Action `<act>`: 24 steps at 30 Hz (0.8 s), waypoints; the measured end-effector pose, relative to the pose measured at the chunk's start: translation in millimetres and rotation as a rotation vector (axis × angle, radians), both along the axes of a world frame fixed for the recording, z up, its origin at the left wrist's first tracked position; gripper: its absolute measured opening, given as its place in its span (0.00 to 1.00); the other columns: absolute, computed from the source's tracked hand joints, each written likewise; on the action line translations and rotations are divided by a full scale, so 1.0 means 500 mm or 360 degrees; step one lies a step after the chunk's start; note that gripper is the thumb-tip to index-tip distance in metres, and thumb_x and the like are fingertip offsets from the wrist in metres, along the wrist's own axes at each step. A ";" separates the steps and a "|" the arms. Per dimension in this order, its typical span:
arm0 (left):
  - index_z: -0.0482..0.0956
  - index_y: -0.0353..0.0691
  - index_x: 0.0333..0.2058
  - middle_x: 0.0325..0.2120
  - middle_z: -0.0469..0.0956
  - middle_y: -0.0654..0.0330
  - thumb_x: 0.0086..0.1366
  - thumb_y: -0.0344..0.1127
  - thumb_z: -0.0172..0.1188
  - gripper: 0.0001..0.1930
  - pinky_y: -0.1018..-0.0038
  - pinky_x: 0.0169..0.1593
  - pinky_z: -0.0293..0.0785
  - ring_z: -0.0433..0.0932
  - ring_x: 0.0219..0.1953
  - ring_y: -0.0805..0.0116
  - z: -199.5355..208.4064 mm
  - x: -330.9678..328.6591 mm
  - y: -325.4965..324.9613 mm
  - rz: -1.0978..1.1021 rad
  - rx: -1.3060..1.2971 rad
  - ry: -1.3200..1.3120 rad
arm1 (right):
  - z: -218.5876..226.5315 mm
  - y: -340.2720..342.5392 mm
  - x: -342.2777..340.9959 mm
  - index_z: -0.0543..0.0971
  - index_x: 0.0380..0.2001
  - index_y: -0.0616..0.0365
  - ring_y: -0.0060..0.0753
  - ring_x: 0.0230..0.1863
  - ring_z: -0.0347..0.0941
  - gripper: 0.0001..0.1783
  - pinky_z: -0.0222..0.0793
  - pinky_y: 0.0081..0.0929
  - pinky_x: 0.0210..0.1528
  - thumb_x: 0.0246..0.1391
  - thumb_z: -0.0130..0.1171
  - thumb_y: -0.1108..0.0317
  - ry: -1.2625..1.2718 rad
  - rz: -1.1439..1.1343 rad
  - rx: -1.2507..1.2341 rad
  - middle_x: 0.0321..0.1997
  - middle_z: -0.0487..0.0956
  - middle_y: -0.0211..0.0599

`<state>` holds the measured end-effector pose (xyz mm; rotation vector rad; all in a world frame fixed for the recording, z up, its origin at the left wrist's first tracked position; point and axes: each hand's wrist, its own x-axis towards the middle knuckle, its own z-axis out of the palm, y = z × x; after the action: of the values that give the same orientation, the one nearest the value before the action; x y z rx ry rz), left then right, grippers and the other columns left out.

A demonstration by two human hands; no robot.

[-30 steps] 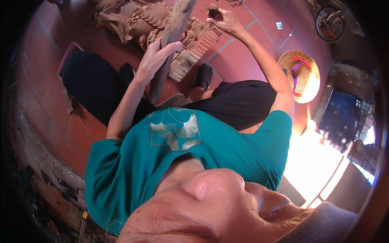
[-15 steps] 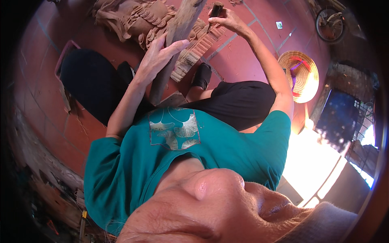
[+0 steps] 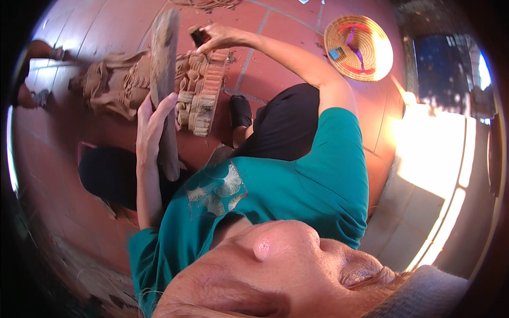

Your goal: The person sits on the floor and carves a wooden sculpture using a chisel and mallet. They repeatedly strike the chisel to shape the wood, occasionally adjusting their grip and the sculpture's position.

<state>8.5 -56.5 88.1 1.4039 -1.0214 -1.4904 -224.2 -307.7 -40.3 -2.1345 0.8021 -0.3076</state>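
Note:
A long, rounded wooden club (image 3: 165, 79) stands nearly upright in the picture, with the fingers of my left hand (image 3: 151, 130) wrapped round its lower half. Beyond it a carved brown wooden figure (image 3: 119, 82) lies on the floor, partly hidden by the club. Its base (image 3: 204, 114) has a ridged edge and points toward my legs. My right hand (image 3: 217, 38) is closed on a short dark chisel (image 3: 199, 36) at the far side of the base. The hand and the carving hide the chisel's blade.
Red tiles (image 3: 286, 40) cover the floor, with wood chips scattered near the base. A round woven straw hat (image 3: 359, 49) with a purple strap lies at the far right. Strong light falls on the floor (image 3: 429, 153) at right. My bent legs (image 3: 286, 119) flank the carving.
The view has shifted, bringing more of the carved figure into sight. The club has turned from slanting right to nearly upright. Both hands keep their grips and appear further left.

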 end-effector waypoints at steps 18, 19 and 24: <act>0.76 0.40 0.36 0.19 0.73 0.67 0.70 0.46 0.64 0.15 0.81 0.21 0.70 0.73 0.17 0.78 -0.003 -0.015 -0.110 -0.0375 -0.0041 -0.0564 | 0.019 0.003 0.024 0.80 0.43 0.64 0.36 0.38 0.86 0.22 0.85 0.33 0.35 0.54 0.70 0.56 0.0149 -0.0134 0.0320 0.36 0.85 0.44; 0.76 0.40 0.37 0.20 0.73 0.67 0.70 0.47 0.64 0.16 0.82 0.21 0.70 0.73 0.17 0.78 0.014 -0.019 -0.104 -0.0341 0.0035 -0.0407 | 0.016 0.003 0.026 0.79 0.45 0.66 0.39 0.38 0.86 0.24 0.85 0.36 0.35 0.55 0.70 0.57 0.0162 -0.0098 0.0355 0.37 0.85 0.47; 0.77 0.38 0.42 0.21 0.75 0.65 0.70 0.49 0.64 0.18 0.82 0.20 0.70 0.73 0.17 0.77 0.040 -0.010 -0.122 -0.0179 -0.0244 -0.0398 | 0.012 -0.005 0.002 0.78 0.43 0.72 0.46 0.39 0.85 0.31 0.85 0.40 0.37 0.51 0.70 0.51 0.0013 -0.0026 0.0441 0.38 0.84 0.55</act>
<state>3.4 -117.3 107.8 1.4665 -1.3601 -1.3057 -223.1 -310.4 -34.5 -1.8722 0.8171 -0.1841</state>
